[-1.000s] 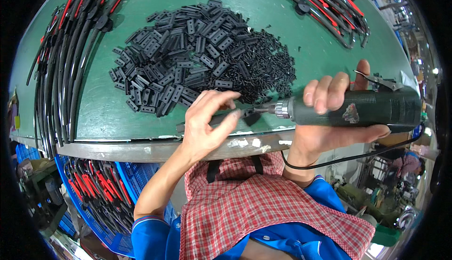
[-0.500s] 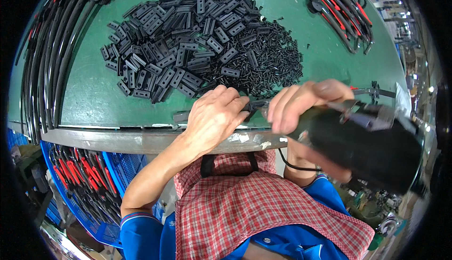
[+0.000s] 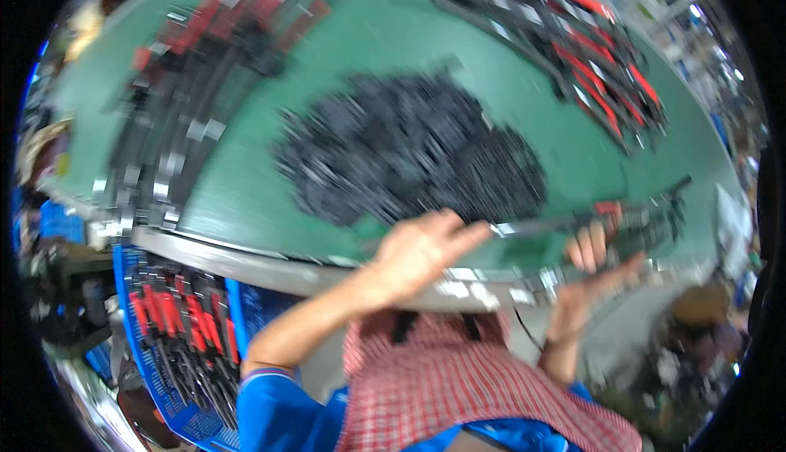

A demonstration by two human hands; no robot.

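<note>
My left hand is at the table's front edge, its fingers closed on the near end of a long thin black bar with a red piece on it. The bar stretches rightward over the green table. Close by the bar's right part is my right hand, smeared by motion. Whether its fingers hold anything does not show. Beyond my left hand lies a blurred pile of small black blocks, with a mass of tiny dark screws on its right side.
Long black bars with red parts lie in bundles at the table's far left and far right. A blue crate of similar black and red pieces stands below the table edge at left. A pale plastic bag is at the right edge.
The dark power screwdriver that was in my right hand can no longer be made out there. My left hand has shifted right along the table edge. The whole view has swung and blurred.
</note>
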